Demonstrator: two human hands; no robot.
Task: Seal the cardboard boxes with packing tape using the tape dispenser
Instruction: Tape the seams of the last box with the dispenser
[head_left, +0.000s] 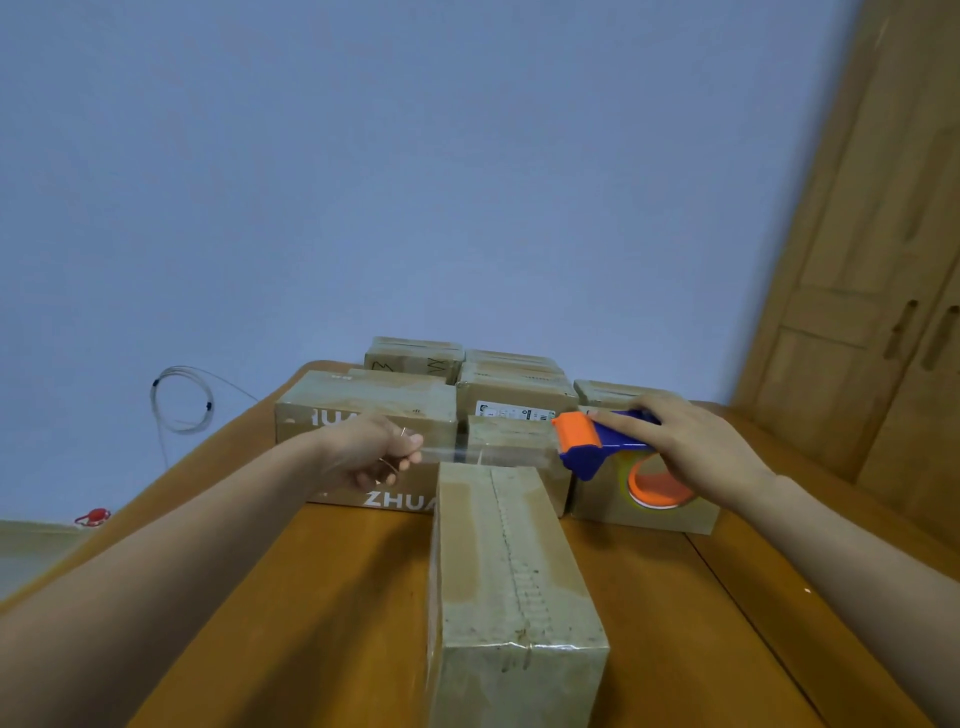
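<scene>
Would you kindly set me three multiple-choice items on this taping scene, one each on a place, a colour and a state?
1. Where does the nearest box lie?
A. on the wooden table
B. on the floor
C. on a chair

2. What colour is the tape dispenser handle?
A. green
B. blue
C. white

3. What is the left hand doing?
A. resting flat
B. pointing
C. pinching the clear tape

Answers: 1 A, it sits on the tabletop. 2 B, blue under the right hand. 3 C, its fingers hold the strip's end.

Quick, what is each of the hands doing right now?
Left hand: pinches the free end of the clear tape.
Right hand: grips the tape dispenser.
</scene>
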